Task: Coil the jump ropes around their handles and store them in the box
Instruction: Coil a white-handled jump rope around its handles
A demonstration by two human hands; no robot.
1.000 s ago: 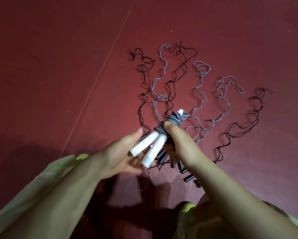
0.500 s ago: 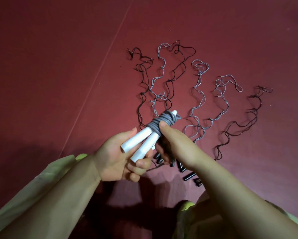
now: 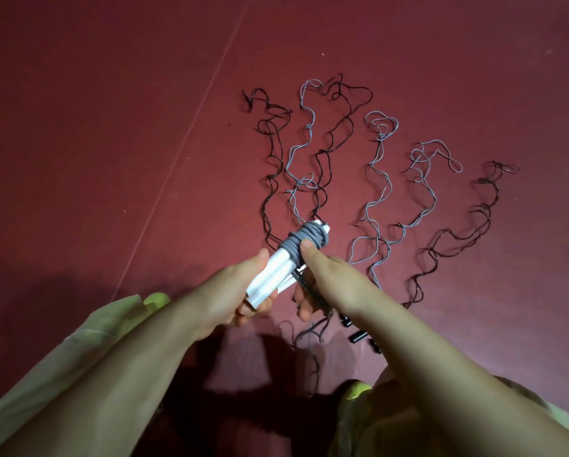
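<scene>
Grey rope coil sits wound on the white handles held in the left hand, right hand pinching it; judged mid-coiling, loose tail needs securing, box unseen.

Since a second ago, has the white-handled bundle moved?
Yes: white-handled bundle shifted slightly left, its wrapped tip tilting toward the black rope on the floor.

Dark red floor, thin pale seam, perhaps matting
</scene>
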